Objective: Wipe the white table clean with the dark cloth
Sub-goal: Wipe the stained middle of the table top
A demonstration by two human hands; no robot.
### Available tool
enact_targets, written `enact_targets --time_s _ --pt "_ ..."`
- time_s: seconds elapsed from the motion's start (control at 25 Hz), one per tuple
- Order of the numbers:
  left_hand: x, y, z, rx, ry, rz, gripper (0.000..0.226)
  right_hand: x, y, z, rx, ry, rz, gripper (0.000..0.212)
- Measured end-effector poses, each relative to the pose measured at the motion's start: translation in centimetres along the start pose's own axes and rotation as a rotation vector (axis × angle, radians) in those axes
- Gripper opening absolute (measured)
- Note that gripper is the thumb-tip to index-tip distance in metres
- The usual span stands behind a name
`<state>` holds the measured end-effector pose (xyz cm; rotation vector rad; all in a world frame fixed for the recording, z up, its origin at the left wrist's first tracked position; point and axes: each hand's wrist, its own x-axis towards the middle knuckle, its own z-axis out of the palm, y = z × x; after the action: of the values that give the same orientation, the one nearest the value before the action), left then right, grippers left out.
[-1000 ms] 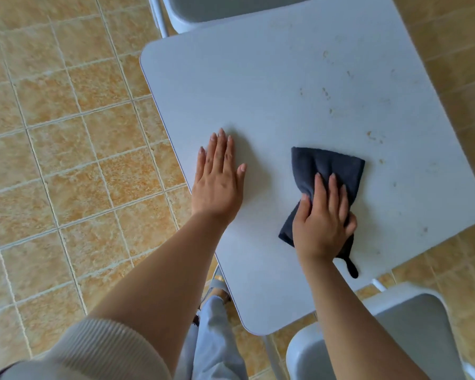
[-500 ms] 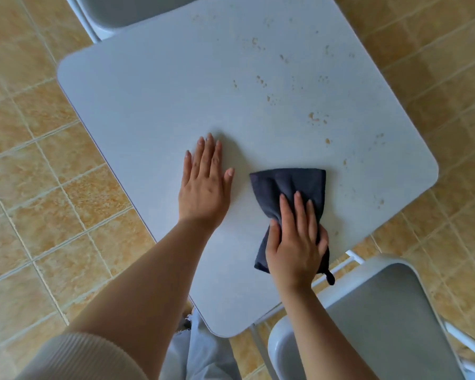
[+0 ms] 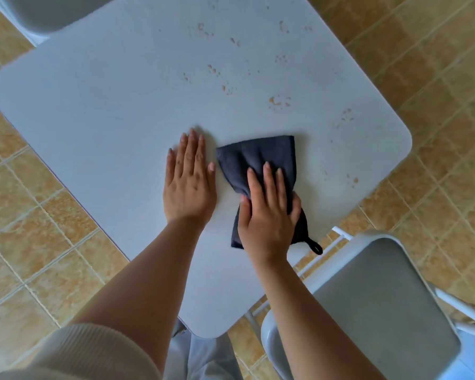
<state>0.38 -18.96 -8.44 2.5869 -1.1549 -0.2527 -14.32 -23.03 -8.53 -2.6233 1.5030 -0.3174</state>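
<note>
A white square table [image 3: 115,111] with rounded corners fills the view. The dark cloth [image 3: 258,157] lies bunched on its near right part, a small loop hanging off the table edge. My right hand [image 3: 268,212] presses down on the cloth's near half, thumb and fingers pinching it. My left hand [image 3: 188,179] lies flat on the bare table just left of the cloth, its thumb almost touching the cloth's edge. Brown crumbs and stains [image 3: 279,101] are scattered over the far right part of the table, beyond the cloth.
A grey chair [image 3: 376,305] with a white frame stands at the table's near right corner. Another chair [image 3: 44,12] sits at the far left. Tan floor tiles [image 3: 39,242] surround the table. My legs show under the near edge.
My right hand has slid the cloth leftward until it lies close beside my left hand. The view has shifted, so the table sits lower and further left in the frame.
</note>
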Motion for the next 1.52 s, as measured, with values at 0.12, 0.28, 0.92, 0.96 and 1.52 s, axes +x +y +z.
enact_targets --time_s 0.12,0.28,0.92,0.96,1.52 --pt "0.1 0.0 -0.1 0.02 -0.006 0.008 0.056 -2.5 3.9 -1.6 -0.046 -0.013 0.052 0.044" --pt "0.2 0.2 0.4 0.026 0.026 0.004 0.056 1.7 8.0 -1.7 -0.08 0.047 0.354 0.043" --pt "2.1 4.3 1.7 0.018 0.024 0.168 0.057 1.6 10.9 -2.1 -0.061 0.059 0.448 0.041" --pt "2.1 4.4 1.8 0.024 0.024 0.164 0.057 3.2 11.7 -2.0 -0.054 0.059 0.505 0.042" --pt "2.0 4.4 1.9 0.042 0.039 0.165 0.055 3.8 10.7 -2.0 -0.064 0.04 0.263 0.042"
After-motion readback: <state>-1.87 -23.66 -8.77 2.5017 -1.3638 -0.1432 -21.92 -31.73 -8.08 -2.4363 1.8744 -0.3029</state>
